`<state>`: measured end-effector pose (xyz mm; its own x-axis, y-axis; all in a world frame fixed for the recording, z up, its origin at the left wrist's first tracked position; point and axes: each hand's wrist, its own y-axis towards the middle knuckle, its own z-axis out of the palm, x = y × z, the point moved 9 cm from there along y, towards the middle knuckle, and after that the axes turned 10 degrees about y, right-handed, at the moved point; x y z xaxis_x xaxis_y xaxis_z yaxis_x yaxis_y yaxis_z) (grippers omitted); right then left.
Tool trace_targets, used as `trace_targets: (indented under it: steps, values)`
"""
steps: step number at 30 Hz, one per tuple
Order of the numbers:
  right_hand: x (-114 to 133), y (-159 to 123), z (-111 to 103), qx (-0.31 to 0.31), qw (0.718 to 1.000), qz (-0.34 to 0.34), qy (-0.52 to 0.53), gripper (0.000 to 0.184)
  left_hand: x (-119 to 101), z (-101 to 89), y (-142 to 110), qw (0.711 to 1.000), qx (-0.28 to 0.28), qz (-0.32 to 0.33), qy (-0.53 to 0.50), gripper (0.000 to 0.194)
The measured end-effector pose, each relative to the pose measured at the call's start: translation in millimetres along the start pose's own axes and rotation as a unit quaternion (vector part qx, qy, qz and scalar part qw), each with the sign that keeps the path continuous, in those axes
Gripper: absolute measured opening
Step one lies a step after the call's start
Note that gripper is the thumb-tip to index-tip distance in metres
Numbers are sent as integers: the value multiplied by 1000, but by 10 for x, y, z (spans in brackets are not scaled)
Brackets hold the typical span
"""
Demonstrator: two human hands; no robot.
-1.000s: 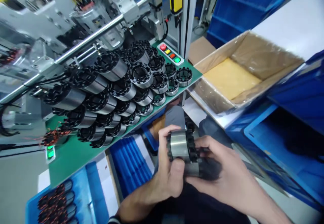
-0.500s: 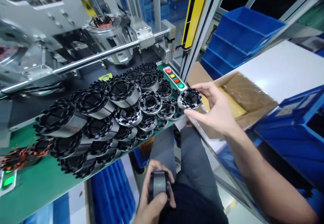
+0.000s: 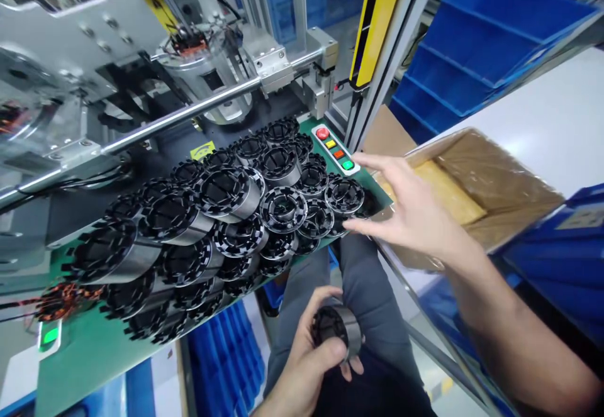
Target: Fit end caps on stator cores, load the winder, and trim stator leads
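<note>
Over my lap, my left hand (image 3: pixel 314 360) is wrapped round a motor stator core (image 3: pixel 346 329), a steel ring with a black slotted lining. My right hand (image 3: pixel 410 206) has its thumb and fingers spread apart, with nothing between them. Just left of its fingertips, another stator core (image 3: pixel 344 195) rests on the right end of the stack. Many more such cores (image 3: pixel 226 194) are piled in layers along the green bench top (image 3: pixel 80 366). Some lower ones are hidden behind those in front.
A control strip (image 3: pixel 335 151) with coloured buttons lies behind the pile. Beyond it stand a machine with a metal rail (image 3: pixel 189 115) and a yellow-black post (image 3: pixel 377 27). To the right are an open lined carton (image 3: pixel 509 178) and stacked blue bins (image 3: pixel 491 33). Copper-wound parts (image 3: pixel 66 300) lie at left.
My right hand has let go of a stator core, which now sits on the right end of the pile. My left hand has turned its core and raised it slightly to the right.
</note>
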<state>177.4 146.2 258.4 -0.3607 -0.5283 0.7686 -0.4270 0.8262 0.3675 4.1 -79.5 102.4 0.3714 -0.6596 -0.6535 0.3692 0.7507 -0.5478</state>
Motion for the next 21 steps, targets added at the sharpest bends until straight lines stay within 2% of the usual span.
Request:
trace_targets:
  steps: [1,3,5,7,10,13,15,17,19,21]
  values:
    - [167,-92,-20,9,1000,-17,-5,96,-56,14,4,1000,-15,17,15,101]
    - [523,-343,107,89,995,-44,16,104,-215,44,4,994,-59,79,48,103]
    - [838,-646,354,191,979,-69,26,93,-423,111,-15,979,-102,153,91,102]
    - [1023,-855,502,221,971,-88,14,72,-644,220,-47,958,-128,213,141,104]
    - [1029,-833,430,152,985,-86,11,56,-877,394,-111,947,-104,246,179,120]
    - [789,-507,121,23,999,-37,23,61,-927,434,-308,942,-79,248,211,124]
    - [590,-228,-33,-41,998,-2,56,64,-832,344,-536,925,-108,243,271,111]
    - [441,54,-48,-59,994,9,92,68,-596,187,-794,908,-148,215,327,95]
    - [345,296,27,-49,992,4,115,72,-229,-38,-1049,906,-192,164,341,80]
    - [266,460,137,-33,991,1,129,76,191,-305,-1300,911,-246,120,307,74]
